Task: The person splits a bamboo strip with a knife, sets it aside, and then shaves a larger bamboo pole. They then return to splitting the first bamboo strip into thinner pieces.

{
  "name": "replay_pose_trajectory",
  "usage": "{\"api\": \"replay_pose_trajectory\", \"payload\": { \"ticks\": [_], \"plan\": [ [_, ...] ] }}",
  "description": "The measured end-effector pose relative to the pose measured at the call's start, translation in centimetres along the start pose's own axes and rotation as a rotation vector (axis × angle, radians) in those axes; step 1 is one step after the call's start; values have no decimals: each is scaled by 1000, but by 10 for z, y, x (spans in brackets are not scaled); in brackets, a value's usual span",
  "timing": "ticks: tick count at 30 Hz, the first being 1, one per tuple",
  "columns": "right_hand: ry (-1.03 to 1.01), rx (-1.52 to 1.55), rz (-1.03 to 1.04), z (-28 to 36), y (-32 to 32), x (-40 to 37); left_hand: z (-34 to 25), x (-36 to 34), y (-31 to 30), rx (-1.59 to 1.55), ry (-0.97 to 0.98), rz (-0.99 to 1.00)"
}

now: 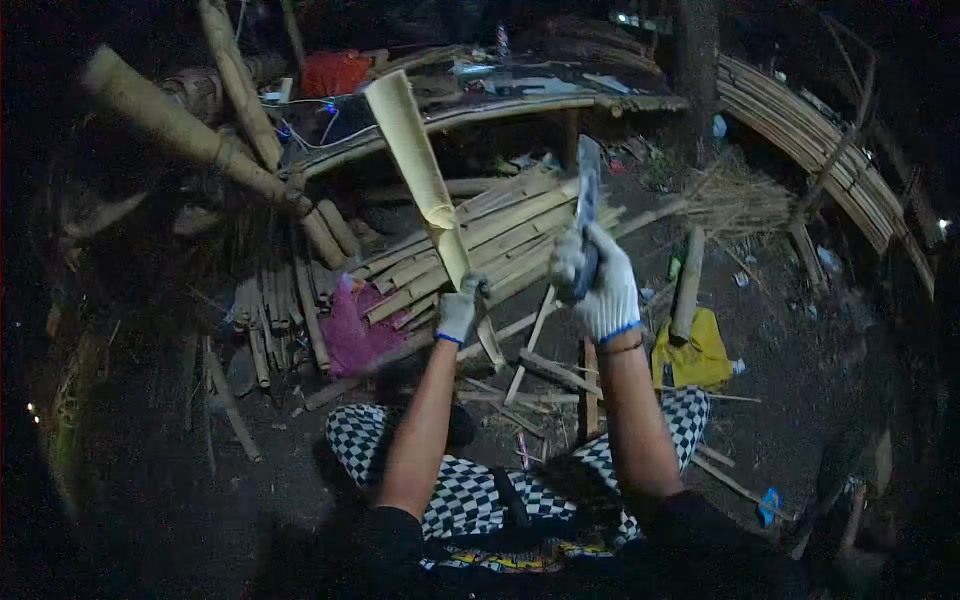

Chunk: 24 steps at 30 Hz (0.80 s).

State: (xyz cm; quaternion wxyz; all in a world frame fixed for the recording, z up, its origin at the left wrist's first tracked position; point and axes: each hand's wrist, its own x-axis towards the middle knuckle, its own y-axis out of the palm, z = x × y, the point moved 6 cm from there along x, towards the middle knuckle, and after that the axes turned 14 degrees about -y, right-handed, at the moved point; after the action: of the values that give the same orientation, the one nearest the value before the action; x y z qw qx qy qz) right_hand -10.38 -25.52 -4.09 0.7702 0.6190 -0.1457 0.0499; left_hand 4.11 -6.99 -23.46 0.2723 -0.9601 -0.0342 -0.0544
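My left hand (459,312), in a pale work glove with a blue cuff, grips a long split bamboo piece (418,165) near its lower end. The piece stands tilted, its hollow inner face and a node showing. In my right hand (606,285), gloved alike, is a knife (588,185) with a broad blade pointing up; the fingers close round its dark handle. Blade and bamboo are apart. Behind both hands lies a pile of split bamboo strips (500,235).
A purple cloth (357,325) lies left of the pile, a yellow cloth (692,348) to the right under a bamboo pole (688,285). A bamboo-edged platform (510,108) stands behind, with a red bag (336,73). Long strips (815,140) are stacked at the right. Offcuts litter the ground.
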Motion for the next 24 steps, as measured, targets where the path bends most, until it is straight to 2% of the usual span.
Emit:
{"api": "replay_pose_trajectory", "payload": {
  "ticks": [1, 3, 4, 5, 6, 7, 8, 9, 12, 13, 14, 16, 18, 20, 24],
  "plan": [
    [10, 129, -14, 3, 4, 8, -2, -9, 13, -769, -260, 223],
    [-175, 63, -218, 16, 2, 15, -2, -14, -2, -356, -81, 53],
    [-156, 188, -114, 15, 1, 22, -18, -26, -11, -351, -91, 53],
    [-149, 190, -115, 13, -5, 27, -35, -36, -16, -427, -136, 89],
    [-244, 58, -144, 15, -8, 30, -47, -43, -20, -504, -182, 121],
    [-338, -77, -165, 19, -8, 34, -32, -32, -7, -508, -182, 110],
    [-329, -78, -159, 18, -5, 38, -12, -15, 17, -821, -150, 242],
    [-289, 78, -174, 16, -1, 40, 3, -7, 34, -1131, -118, 378],
    [-140, 512, -179, 12, 7, 48, 2, -14, 35, -1067, -185, 332],
    [-140, 515, -170, 11, 7, 50, -5, -19, 30, -1042, -203, 311],
    [-150, 525, -168, 9, 6, 50, -42, -40, 6, -982, -72, 287],
    [-138, 567, -155, 8, 1, 52, -38, -37, 13, -986, -59, 296],
    [-167, 508, -200, 11, -3, 51, -21, -27, 24, -1000, -54, 306],
    [-192, 447, -246, 13, -8, 49, 20, -7, 46, -1105, -262, 355],
    [-190, 263, -221, 19, -6, 49, -16, -26, 23, -958, -210, 253]
  ]
}}
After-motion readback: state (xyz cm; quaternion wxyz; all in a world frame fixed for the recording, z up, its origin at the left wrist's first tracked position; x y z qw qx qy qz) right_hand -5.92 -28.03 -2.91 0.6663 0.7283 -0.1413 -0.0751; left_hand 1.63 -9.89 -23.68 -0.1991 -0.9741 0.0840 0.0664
